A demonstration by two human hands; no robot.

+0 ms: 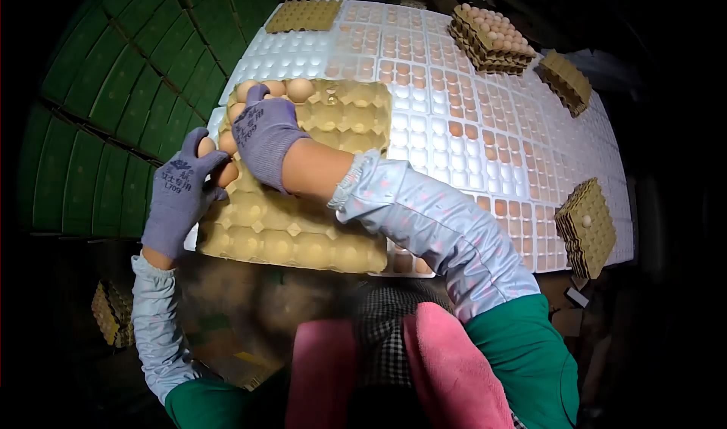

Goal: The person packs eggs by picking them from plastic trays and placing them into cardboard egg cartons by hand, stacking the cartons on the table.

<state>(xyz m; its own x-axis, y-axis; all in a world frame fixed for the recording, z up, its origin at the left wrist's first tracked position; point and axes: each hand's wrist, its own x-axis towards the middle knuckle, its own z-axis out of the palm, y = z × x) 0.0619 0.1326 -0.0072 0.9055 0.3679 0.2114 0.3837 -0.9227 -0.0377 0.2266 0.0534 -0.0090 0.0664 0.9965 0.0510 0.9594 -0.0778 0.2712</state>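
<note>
we judge that a cracked shell is the likeliest trouble here: the pale brown eggs sit close together around the far left corner of the yellow-brown moulded-pulp tray, so too hard a squeeze, or one egg knocked against its neighbour, could break one. we would also watch the tray's near edge, which lies close to the near edge of the white gridded surface beneath it; a push from the forearm could, we think, shift it. the left hand, in a purple-grey knitted glove with dark print, stands at the tray's left side, wrist below and palm turned inward, its thumb and forefinger closed around a single brown egg at the rim. the right hand, gloved alike, reaches across the tray from the right, back of the hand up and fingers bent down over the corner eggs; its fingertips are partly hidden, so we cannot tell whether they grip anything. its forearm, in a pale blue patterned sleeve, slants over the tray's bare cups, the elbow out to the right.
</note>
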